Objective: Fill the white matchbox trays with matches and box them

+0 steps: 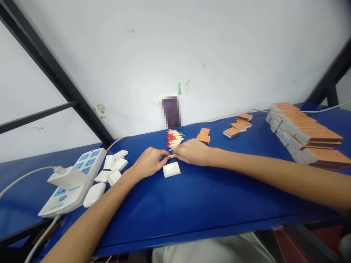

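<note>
Between my two hands lies a small bunch of matchsticks [172,156], pinched at both ends. My left hand [150,162] closes its fingertips on the red-head end. On the plain wooden end, the fingers of my right hand [191,152] are closed. Just below sits a white matchbox tray [172,170], open side up; whether anything is inside I cannot tell. Right behind my hands is a pile of red-tipped matches [174,139], heads toward the left. Two orange matchbox sleeves [203,139] lie beyond my right hand.
White trays [119,165] are heaped at left, beside a white earbud case [94,194] and a power strip [87,160] with a plugged-in charger [68,176]. Several orange matchboxes [231,132] lie at back right, near a large stack of matchboxes [309,133]. A wall stands behind the blue table [219,197].
</note>
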A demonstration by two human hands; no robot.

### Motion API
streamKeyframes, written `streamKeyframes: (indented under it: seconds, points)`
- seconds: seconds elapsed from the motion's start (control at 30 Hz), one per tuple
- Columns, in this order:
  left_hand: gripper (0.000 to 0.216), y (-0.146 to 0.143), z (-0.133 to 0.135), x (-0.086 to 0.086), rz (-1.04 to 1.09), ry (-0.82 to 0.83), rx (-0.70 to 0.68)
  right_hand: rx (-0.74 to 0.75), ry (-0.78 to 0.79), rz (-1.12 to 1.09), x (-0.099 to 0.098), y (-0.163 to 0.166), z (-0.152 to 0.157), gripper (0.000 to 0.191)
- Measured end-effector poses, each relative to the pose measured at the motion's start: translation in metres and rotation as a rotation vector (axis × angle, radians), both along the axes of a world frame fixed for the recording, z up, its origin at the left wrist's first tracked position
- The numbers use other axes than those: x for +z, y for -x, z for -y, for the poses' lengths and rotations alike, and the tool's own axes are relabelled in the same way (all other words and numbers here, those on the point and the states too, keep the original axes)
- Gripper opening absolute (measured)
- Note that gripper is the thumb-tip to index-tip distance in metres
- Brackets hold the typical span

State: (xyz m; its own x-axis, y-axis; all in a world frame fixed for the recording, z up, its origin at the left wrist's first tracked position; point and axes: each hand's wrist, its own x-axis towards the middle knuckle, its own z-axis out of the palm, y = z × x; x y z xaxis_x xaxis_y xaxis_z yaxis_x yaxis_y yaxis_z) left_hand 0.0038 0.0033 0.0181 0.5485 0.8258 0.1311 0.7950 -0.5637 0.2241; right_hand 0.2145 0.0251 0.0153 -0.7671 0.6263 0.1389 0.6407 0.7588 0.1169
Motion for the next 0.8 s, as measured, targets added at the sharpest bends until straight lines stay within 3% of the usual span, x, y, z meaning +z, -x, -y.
streamKeyframes:
  seconds: [0.8]
  points:
    - [0.026, 0.005, -0.0051, -0.0027, -0.176, -0.111, -0.092, -0.005, -0.029, 0.004, -0.0001, 0.0023, 0.0031, 0.03]
